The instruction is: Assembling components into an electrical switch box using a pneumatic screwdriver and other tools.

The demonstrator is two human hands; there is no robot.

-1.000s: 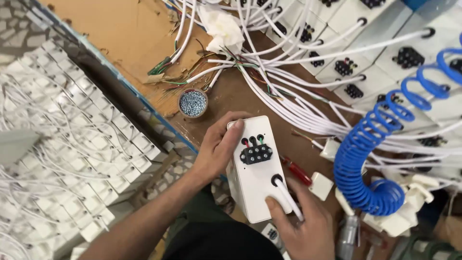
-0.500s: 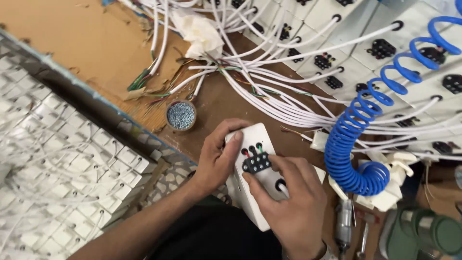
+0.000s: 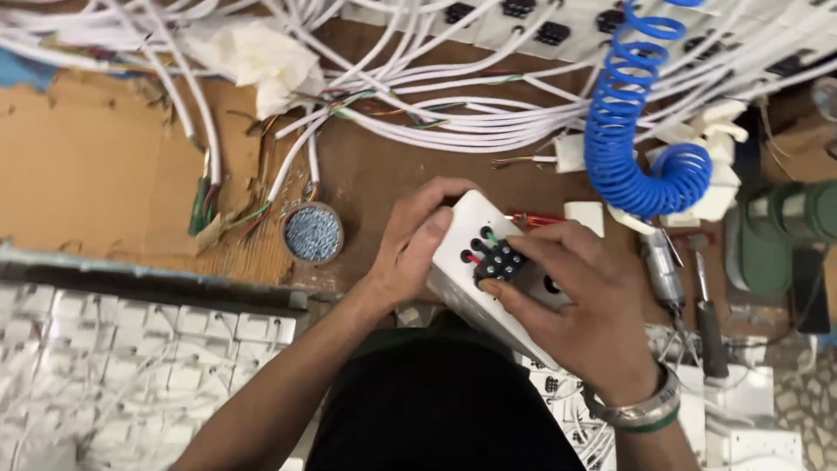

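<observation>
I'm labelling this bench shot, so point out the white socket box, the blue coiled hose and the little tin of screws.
white socket box [image 3: 460, 237], head view, bare top face.
blue coiled hose [image 3: 629, 122], head view, middle coils.
tin of screws [image 3: 312, 233], head view, screws inside.

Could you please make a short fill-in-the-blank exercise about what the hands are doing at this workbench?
1. Both hands hold a white box that carries a socket piece of ____ colour.
2. The right hand presses its fingers on that piece, while the ____ hand grips the box at its upper end.
3. The coiled hose at the upper right is ____ in colour.
4. The small round tin left of the hands is filled with ____.

Missing words: black; left; blue; screws
</observation>
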